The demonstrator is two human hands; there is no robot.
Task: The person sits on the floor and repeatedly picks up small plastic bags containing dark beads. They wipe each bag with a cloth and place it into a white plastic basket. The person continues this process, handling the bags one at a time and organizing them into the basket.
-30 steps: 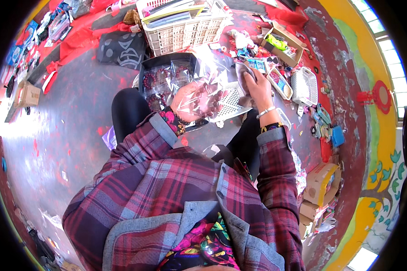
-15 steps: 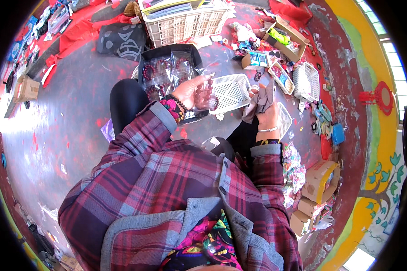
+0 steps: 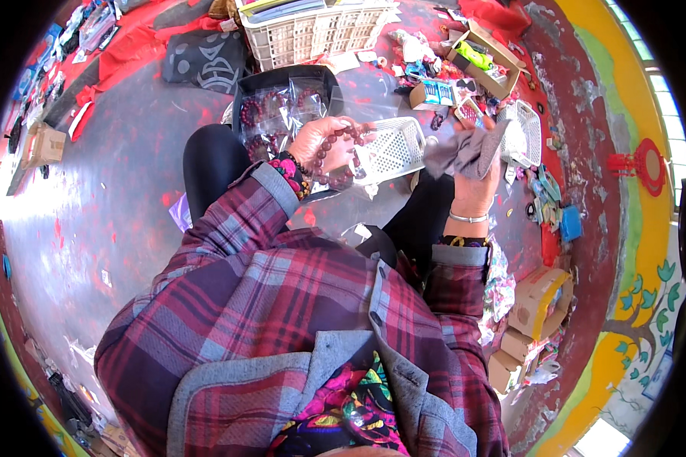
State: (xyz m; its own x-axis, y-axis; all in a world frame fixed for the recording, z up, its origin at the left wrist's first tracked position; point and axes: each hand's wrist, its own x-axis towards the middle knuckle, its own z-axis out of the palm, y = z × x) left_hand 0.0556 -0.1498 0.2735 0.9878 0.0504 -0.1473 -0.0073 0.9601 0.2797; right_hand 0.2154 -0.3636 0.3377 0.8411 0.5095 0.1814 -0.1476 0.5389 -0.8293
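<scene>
My left hand (image 3: 320, 142) is closed on a loop of dark red round beads, a beaded bracelet (image 3: 329, 161), which hangs from the fingers. Below and behind it stands a black tray (image 3: 331, 90) holding several clear plastic bags (image 3: 282, 107) with similar beads. Just right of that hand is a white perforated basket (image 3: 392, 148). Farther right, my right hand (image 3: 476, 183) is raised and grips a grey-brown cloth (image 3: 465, 151). The cloth is smeared by motion and hides most of the fingers.
A large cream crate (image 3: 320, 38) stands beyond the tray, beside a dark patterned bag (image 3: 204, 61). To the right are an open cardboard box (image 3: 503, 80), a white basket (image 3: 520, 137) and scattered small goods. More cardboard boxes (image 3: 537, 305) sit near my right elbow.
My right hand has moved right and slightly away from me with the cloth. In my left hand the bracelet has turned, and its loop now hangs more open.
</scene>
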